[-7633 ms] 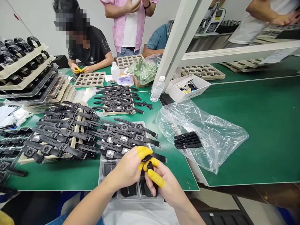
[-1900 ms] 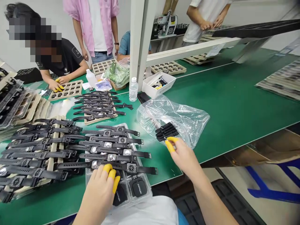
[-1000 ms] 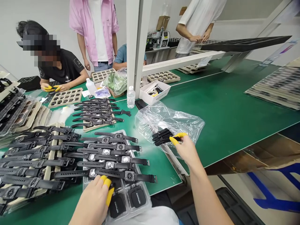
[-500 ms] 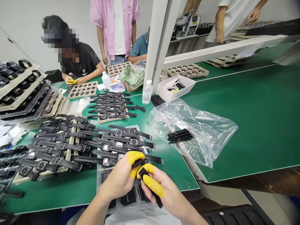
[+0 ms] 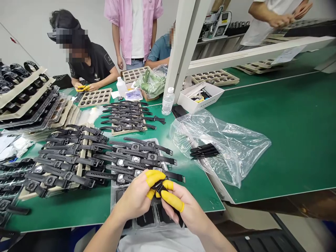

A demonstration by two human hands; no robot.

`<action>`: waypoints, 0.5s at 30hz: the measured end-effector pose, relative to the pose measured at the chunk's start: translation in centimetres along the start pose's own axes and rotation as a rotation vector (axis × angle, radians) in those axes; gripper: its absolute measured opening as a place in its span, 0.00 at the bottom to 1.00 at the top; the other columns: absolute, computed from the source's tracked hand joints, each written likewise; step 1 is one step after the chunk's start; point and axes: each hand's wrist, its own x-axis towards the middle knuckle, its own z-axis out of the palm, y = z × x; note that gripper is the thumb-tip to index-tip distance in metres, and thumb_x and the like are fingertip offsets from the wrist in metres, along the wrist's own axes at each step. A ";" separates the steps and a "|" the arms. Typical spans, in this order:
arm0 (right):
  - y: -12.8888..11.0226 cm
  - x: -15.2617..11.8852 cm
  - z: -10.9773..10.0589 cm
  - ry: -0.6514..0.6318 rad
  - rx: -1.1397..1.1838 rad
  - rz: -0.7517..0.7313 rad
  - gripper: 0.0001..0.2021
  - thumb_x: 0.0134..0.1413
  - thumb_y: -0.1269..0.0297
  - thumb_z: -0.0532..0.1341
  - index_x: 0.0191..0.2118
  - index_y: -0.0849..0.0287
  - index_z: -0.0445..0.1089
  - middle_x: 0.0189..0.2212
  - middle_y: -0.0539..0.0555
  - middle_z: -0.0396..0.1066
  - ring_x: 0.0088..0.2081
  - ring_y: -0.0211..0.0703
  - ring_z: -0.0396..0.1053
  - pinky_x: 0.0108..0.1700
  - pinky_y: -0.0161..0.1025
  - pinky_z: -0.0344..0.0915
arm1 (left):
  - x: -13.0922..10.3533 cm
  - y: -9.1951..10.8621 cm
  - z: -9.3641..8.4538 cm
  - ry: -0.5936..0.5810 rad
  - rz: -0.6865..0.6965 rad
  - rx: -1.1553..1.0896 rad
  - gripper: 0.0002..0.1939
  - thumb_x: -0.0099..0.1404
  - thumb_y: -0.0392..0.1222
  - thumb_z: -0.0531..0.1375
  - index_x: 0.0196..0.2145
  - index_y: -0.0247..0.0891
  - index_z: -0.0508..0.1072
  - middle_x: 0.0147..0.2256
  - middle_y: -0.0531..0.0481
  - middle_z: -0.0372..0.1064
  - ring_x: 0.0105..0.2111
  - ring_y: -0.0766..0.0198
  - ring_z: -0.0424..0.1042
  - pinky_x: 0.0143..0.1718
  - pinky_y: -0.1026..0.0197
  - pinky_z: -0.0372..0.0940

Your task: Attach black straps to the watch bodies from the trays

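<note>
In front of me, my left hand (image 5: 138,196), yellow covers on its fingertips, is closed round a dark watch body (image 5: 156,186). My right hand (image 5: 183,204), with yellow covers too, pinches a black watch strap (image 5: 181,220) whose lower end hangs below the fingers. Strap and watch body meet between the fingertips; whether they are joined I cannot tell. Beneath my hands lies a clear plastic tray (image 5: 113,201). Several black-strapped smartwatches (image 5: 135,159) rest across its far part, backs up; black pieces sit in its near compartments.
A clear plastic bag (image 5: 244,147) with loose black straps (image 5: 204,151) lies to the right. More watches on trays (image 5: 65,154) crowd the left, near stacked trays (image 5: 31,105). A bottle (image 5: 168,101) and white box (image 5: 201,96) stand by a post. Other people work behind.
My right hand has brought the strap end up against the watch body, where a gap showed before. The whole view has shifted slightly.
</note>
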 end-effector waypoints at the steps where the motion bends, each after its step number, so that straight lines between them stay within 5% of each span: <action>1: 0.2 0.0 0.0 0.016 0.026 -0.008 0.22 0.66 0.42 0.63 0.37 0.58 0.66 0.16 0.42 0.61 0.16 0.29 0.50 0.20 0.29 0.49 | -0.1 0.0 0.1 0.008 -0.005 0.007 0.28 0.69 0.26 0.49 0.64 0.41 0.64 0.55 0.41 0.74 0.54 0.56 0.74 0.57 0.52 0.71; 10: 1.1 0.2 0.7 0.084 0.173 -0.034 0.23 0.64 0.41 0.65 0.40 0.60 0.69 0.16 0.41 0.60 0.15 0.29 0.49 0.19 0.28 0.48 | -0.5 -0.2 0.8 0.043 -0.012 0.049 0.34 0.64 0.23 0.49 0.66 0.41 0.62 0.56 0.40 0.72 0.57 0.55 0.72 0.59 0.52 0.71; 15: 0.9 0.2 0.7 0.103 0.271 -0.008 0.21 0.62 0.44 0.68 0.37 0.59 0.68 0.14 0.40 0.58 0.14 0.28 0.47 0.18 0.28 0.47 | -0.3 0.0 0.7 0.029 -0.026 0.049 0.30 0.69 0.26 0.49 0.66 0.42 0.62 0.54 0.40 0.69 0.54 0.55 0.71 0.55 0.53 0.71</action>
